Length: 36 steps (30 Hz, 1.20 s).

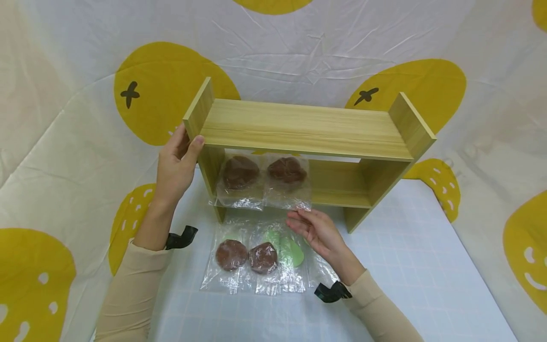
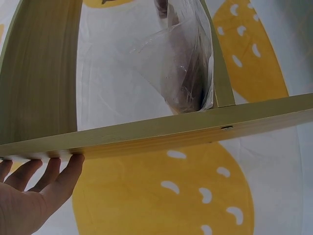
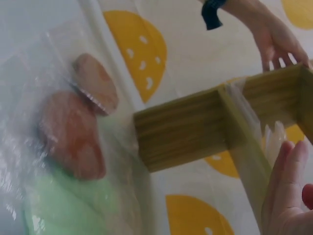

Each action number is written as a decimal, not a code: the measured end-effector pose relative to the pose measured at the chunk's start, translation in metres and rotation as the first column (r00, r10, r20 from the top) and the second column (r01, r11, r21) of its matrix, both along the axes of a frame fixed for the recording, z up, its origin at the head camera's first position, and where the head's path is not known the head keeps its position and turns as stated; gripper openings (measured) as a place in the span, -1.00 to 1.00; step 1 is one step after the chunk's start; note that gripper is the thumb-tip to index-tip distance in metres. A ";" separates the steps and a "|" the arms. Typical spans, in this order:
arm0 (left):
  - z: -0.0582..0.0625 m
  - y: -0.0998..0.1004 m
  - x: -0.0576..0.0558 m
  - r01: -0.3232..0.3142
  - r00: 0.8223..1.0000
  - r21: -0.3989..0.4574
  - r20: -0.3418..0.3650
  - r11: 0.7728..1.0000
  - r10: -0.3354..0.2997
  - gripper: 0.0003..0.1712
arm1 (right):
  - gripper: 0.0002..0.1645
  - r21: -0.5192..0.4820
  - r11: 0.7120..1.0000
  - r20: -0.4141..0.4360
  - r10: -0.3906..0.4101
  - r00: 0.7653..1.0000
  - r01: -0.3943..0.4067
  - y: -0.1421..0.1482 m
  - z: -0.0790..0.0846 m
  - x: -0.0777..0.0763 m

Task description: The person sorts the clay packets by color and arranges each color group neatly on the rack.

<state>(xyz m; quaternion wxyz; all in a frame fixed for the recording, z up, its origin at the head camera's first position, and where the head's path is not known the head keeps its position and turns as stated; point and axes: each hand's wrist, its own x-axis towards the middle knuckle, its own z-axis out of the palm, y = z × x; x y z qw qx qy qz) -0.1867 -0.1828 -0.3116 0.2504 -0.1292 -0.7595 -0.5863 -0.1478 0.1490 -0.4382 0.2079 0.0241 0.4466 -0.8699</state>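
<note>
A small two-tier wooden shelf (image 1: 307, 128) stands on the table. My left hand (image 1: 175, 166) grips its left side panel, fingertips against the outer face in the left wrist view and thumb at the front edge. Two clear plastic bags, each with a dark brown round piece, stand side by side on the lower tier: a left bag (image 1: 240, 173) and a right bag (image 1: 287, 172). My right hand (image 1: 318, 232) is at the right bag's lower front corner, its fingers fairly straight. In the right wrist view, the right fingers (image 3: 292, 171) are beside the lower board.
Several more clear bags lie on the table in front of the shelf. They hold a brown disc (image 1: 231, 254), another brown piece (image 1: 263, 258) and light green pieces (image 1: 292, 251). A patterned cloth (image 1: 290, 42) hangs behind the shelf. The pale tablecloth (image 1: 427, 266) extends right.
</note>
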 end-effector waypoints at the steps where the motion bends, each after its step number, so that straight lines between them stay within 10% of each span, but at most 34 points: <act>1: 0.000 0.000 0.000 0.002 1.000 0.001 -0.001 1.000 -0.002 -0.43 | -0.64 0.050 0.999 -0.022 0.008 1.000 -0.007 0.001 -0.002 0.001; 17: 0.000 0.000 -0.001 0.010 1.000 0.009 -0.002 1.000 -0.010 -0.43 | -0.47 0.429 0.899 -0.225 0.199 0.954 -0.087 0.027 -0.038 0.014; 28: 0.000 0.000 0.000 0.007 1.000 0.007 -0.009 1.000 -0.007 -0.45 | -0.43 0.512 0.835 -0.105 0.296 0.949 -0.204 0.037 -0.071 0.023; 36: -0.001 0.000 0.000 0.012 1.000 0.017 -0.020 1.000 -0.012 -0.45 | -0.41 0.479 0.845 -0.050 0.298 0.953 -0.239 0.036 -0.087 0.030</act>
